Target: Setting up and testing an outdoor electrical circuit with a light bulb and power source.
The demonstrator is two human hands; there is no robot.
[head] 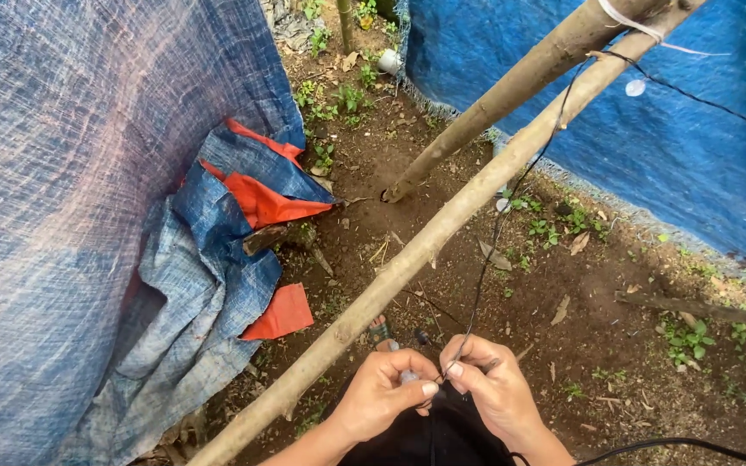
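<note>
Bare brown earth (597,319) scattered with dry leaves, twigs and small green weeds makes up the ground, hemmed in by tarpaulin walls on both sides.

Nearest the camera, the left hand (382,393) and the right hand (489,380) meet just above a dark garment at the bottom edge. The left hand is curled, its thumb and fingers pinching a small pale grey piece (408,376) that is too hidden to identify. The right hand is also closed, fingertips pinched on the lower end of a thin black wire (485,267), just beside the left hand's fingers. A thicker black cable (675,443) curves along the bottom right corner.

From the hands the thin wire rises up and away, running along a long bare wooden pole (425,237) that slants from the lower left to the upper right. A second, similar wooden pole (511,91) lies beyond it, its lower end planted in the soil. A white cord (636,24) is tied around the poles near the top.

To the left hangs a faded blue woven tarpaulin (71,198), its crumpled lower folds showing orange-red patches (265,203). Farther off on the right is a brighter blue tarpaulin sheet (692,147).
</note>
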